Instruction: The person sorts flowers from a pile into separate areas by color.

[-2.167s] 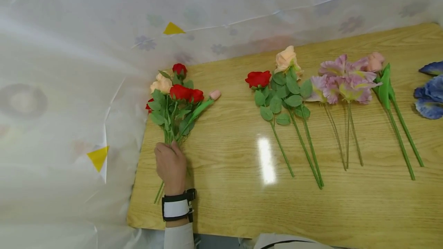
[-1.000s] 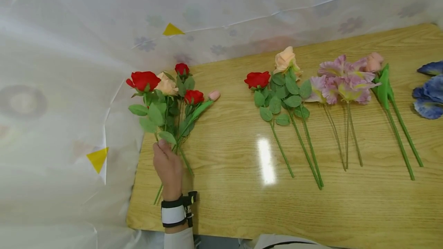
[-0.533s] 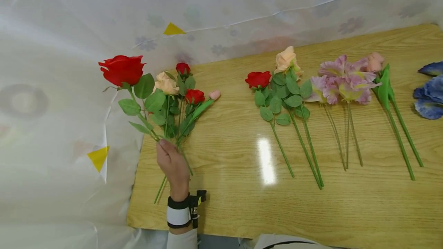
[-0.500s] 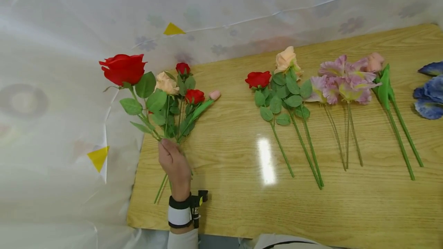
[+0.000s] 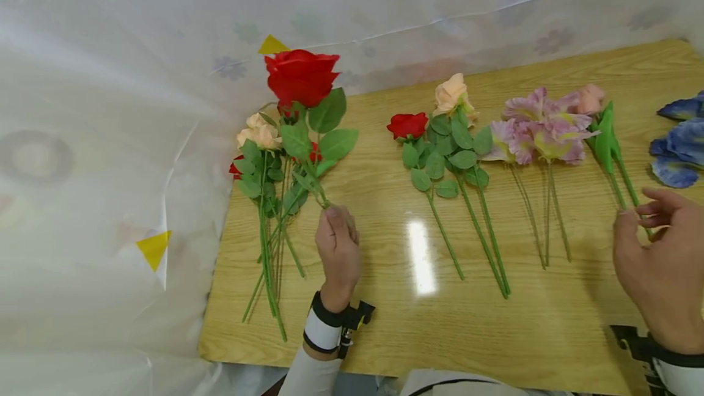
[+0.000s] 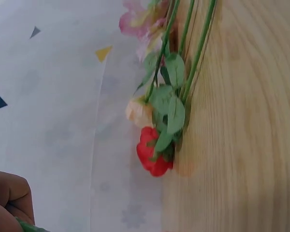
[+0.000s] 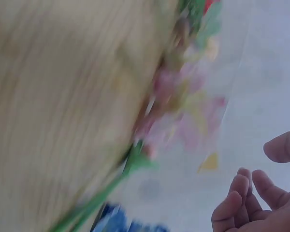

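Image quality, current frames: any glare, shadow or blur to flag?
Head: white glare streak on the glossy yellow wooden table, soft shadow beside the right hand, held large red rose fairly crisp; left wrist: left hand dark and cropped in the corner; right wrist: mauve ruffled flowers and table smeared, likely motion blur, right hand sharper.

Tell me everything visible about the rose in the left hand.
The red rose looks artificial, perhaps fabric: one full, layered bloom, several green leaves and a green stem. The left hand grips the stem below the leaves. The rose appears raised over the table, bloom uppermost in the head view, partly covering flowers behind it. Whether it touches them is unclear; the stem's lower end is hidden.
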`<state>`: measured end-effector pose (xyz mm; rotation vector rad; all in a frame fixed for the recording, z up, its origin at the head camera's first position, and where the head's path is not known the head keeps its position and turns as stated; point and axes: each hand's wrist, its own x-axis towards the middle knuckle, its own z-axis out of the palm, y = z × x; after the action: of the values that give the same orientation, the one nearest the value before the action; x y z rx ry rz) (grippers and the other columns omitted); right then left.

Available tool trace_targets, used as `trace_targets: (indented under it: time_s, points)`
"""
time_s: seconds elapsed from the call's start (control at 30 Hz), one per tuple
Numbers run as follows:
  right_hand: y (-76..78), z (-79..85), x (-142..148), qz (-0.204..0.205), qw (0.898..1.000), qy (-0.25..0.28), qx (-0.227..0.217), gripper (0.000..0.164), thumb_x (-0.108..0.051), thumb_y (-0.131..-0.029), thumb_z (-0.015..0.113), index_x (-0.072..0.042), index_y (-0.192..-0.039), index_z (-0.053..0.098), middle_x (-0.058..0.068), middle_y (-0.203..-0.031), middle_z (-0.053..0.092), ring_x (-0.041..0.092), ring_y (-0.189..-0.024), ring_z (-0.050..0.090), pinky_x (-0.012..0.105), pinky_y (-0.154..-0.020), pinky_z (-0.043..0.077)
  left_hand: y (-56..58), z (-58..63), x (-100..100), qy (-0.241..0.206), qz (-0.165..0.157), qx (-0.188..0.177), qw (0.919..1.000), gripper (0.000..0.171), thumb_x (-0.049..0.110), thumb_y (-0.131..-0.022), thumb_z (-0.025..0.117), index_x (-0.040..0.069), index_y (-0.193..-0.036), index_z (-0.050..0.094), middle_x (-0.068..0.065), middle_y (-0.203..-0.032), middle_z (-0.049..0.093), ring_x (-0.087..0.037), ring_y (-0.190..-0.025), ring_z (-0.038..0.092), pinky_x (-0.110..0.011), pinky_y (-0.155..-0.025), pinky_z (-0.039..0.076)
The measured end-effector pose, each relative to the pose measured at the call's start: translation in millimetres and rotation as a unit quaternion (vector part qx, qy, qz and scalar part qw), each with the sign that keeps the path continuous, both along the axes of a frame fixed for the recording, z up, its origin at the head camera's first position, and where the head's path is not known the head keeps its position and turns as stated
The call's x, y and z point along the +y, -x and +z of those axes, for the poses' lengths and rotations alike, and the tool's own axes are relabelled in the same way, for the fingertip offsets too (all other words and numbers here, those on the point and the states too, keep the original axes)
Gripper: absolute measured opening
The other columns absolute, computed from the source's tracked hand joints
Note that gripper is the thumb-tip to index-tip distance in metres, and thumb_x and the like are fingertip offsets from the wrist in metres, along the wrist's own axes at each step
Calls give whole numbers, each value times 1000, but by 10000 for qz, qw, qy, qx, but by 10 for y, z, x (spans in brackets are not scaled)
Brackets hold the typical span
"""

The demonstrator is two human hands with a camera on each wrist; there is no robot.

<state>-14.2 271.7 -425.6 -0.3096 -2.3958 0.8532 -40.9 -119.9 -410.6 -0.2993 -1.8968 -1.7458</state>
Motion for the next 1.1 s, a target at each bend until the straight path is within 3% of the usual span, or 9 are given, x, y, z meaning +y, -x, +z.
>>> trace_targets:
  time_s: [0.07, 0.27, 0.4, 0.53, 0.63, 0.7, 0.83, 0.97, 1.1]
  points:
    - [16, 232, -362, 491, 9982, 327, 48, 41, -9, -97, 53, -6, -137, 51, -27, -104, 36, -12, -90, 34, 18, -79, 25, -5, 1, 93, 76, -164, 82, 9998, 38, 10, -108, 21, 3, -73, 34, -1, -56, 30, -9, -42, 26, -24, -38, 27]
    - [44, 260, -929, 2395, 9679, 734, 195, 35, 2, -92, 61, 3, -126, 56, -5, -97, 55, 1, -84, 48, 14, -75, 36, -56, 19, 303, 20, -686, 185, 9975, 36, 1, -107, 20, 2, -74, 34, -2, -56, 30, -7, -42, 27, -23, -38, 28]
    - [36, 302, -1292, 3417, 9336, 1050, -251, 32, 5, -93, 60, 2, -125, 55, 0, -98, 59, 6, -87, 53, 16, -75, 41, -90, 52, 403, -386, -1197, 208, 9918, 35, 1, -106, 16, -1, -76, 33, -6, -57, 30, -9, -42, 25, -22, -36, 27]
    - [23, 343, -1591, 4212, 8881, 1601, -909, 27, -2, -98, 55, -4, -125, 54, -3, -104, 62, 9, -93, 59, 19, -79, 48, -113, 104, 495, -1016, -1957, 222, 9751, 36, 7, -107, 13, -5, -79, 33, -11, -60, 28, -12, -41, 24, -24, -35, 26]
    - [1, 361, -1739, 4613, 8536, 2013, -1345, 24, -7, -102, 49, -8, -126, 53, -1, -106, 63, 15, -96, 62, 25, -82, 51, -118, 162, 549, -979, -2147, 193, 9716, 38, 10, -107, 13, -6, -84, 38, -13, -63, 34, -17, -46, 33, -27, -41, 34]
    - [-14, 367, -1802, 4785, 8307, 2370, -1575, 24, -9, -104, 45, -8, -127, 52, 2, -109, 64, 18, -99, 64, 28, -83, 52, -118, 202, 572, -694, -1996, 184, 9772, 41, 11, -108, 13, -6, -88, 45, -15, -68, 43, -21, -54, 43, -29, -51, 42]
    - [-29, 359, -1879, 5033, 8028, 2676, -1748, 25, -10, -106, 39, -9, -128, 51, 3, -109, 63, 19, -96, 63, 31, -80, 53, -120, 260, 588, -187, -1529, 148, 9879, 45, 13, -108, 16, -6, -99, 55, -20, -85, 56, -30, -79, 54, -35, -75, 46]
    - [-42, 345, -1931, 5235, 7912, 2657, -1713, 26, -8, -107, 35, -14, -126, 51, 2, -97, 59, 18, -84, 57, 30, -69, 49, -131, 287, 599, -258, -1601, 92, 9867, 44, 14, -108, 18, -8, -104, 56, -22, -90, 58, -33, -87, 55, -41, -80, 44]
    - [-56, 329, -1973, 5297, 7825, 2860, -1591, 25, -6, -107, 31, -15, -111, 53, 2, -84, 54, 17, -72, 54, 30, -62, 47, -133, 304, 612, -331, -1750, 55, 9840, 46, 18, -108, 18, -9, -109, 56, -23, -91, 59, -32, -89, 56, -44, -80, 43]
